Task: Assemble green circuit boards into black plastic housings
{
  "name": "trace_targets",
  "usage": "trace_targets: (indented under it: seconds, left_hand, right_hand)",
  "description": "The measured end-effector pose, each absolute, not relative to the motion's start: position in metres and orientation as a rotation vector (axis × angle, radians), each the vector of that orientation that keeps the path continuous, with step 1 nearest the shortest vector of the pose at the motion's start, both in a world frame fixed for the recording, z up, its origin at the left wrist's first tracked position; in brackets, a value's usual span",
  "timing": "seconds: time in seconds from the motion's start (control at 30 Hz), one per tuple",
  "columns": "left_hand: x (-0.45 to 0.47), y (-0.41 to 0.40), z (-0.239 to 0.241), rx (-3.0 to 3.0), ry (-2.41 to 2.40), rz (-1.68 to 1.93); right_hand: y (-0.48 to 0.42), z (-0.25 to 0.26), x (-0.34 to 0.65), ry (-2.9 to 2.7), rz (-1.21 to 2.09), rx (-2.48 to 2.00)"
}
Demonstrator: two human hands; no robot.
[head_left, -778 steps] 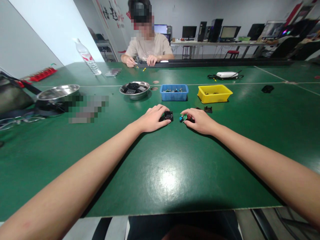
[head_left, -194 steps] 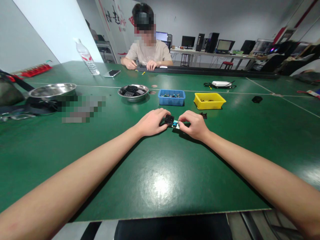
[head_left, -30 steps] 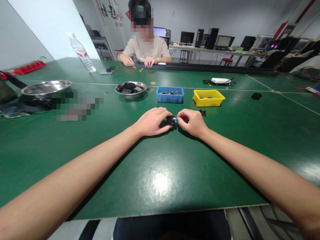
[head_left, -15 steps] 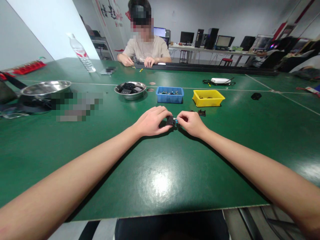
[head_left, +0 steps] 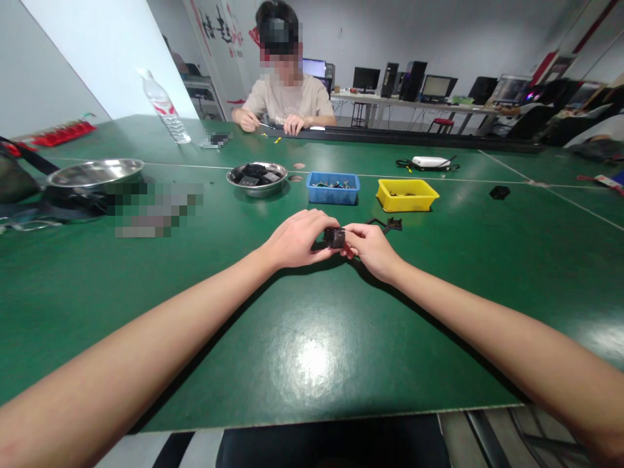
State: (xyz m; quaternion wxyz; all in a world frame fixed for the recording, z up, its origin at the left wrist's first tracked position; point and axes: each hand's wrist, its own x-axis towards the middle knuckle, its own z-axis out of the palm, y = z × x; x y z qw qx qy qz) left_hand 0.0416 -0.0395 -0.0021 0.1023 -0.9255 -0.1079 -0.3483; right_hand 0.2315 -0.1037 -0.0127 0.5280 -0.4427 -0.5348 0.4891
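While the left hand (head_left: 299,239) pinches the black case (head_left: 335,238), nearer than the blue bin (head_left: 333,195), the right hand (head_left: 374,251) grips its right edge. The blue piece, seen between them half a second ago, is now hidden.

The black housing (head_left: 335,238) has turned in the left hand (head_left: 299,240); the right hand (head_left: 374,251) now grips it too, the blue part hidden.

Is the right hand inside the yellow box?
No, the right hand and left hand hold a black part, outside the yellow box.
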Motion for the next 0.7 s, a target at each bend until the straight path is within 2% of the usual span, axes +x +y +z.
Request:
trace_targets:
  seconds: [0.2, 0.47, 0.7]
  left_hand:
    - [0.0407, -0.0402, -0.0010, -2.739, -0.366, -0.968]
    - [0.0398, -0.0382, -0.0017, -2.691, -0.389, -1.050]
    - [0.0401, -0.0372, -0.0023, -2.673, -0.335, -1.067]
  right_hand:
    - [-0.1013, -0.0147, 0.2331, -1.180, 1.245, -1.043]
    - [-0.1016, -0.0117, 0.2382, -1.099, 1.573, -0.847]
    - [-0.1040, -0.0089, 0.2406, -1.136, 1.613, -0.807]
